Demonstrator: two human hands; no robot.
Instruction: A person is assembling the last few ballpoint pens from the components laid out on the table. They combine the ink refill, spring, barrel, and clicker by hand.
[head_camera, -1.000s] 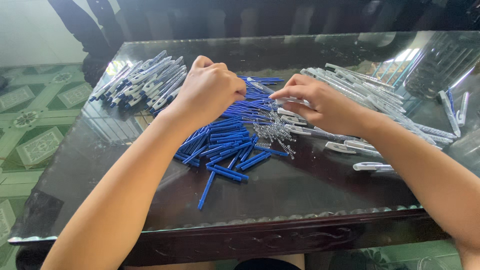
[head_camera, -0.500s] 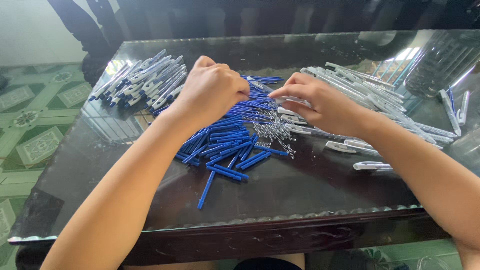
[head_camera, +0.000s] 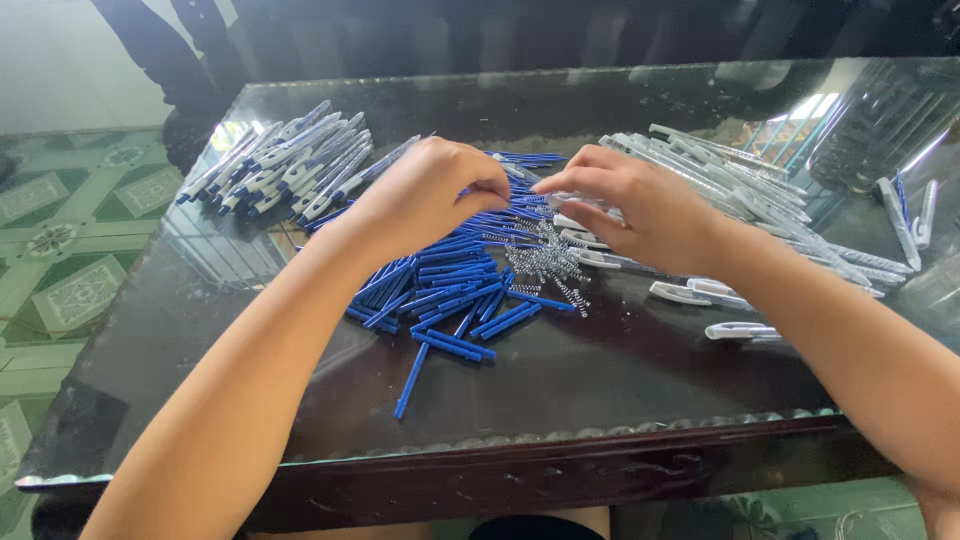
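Centrally, blue refills (head_camera: 450, 290) beneath hands (head_camera: 430, 195)

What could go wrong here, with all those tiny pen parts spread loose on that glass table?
The small metal springs lie in a loose tangle right under both hands, so a brush of the right hand might scatter them. One blue refill lies apart, near the table edge, and could roll off the smooth glass. The left hand hovers over the blue refill pile and may knock it into the springs.

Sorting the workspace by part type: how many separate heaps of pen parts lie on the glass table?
4: assembled pens far left; blue refills under the left hand; small springs in the middle; white barrels right, behind the right hand. Hands may hide more.
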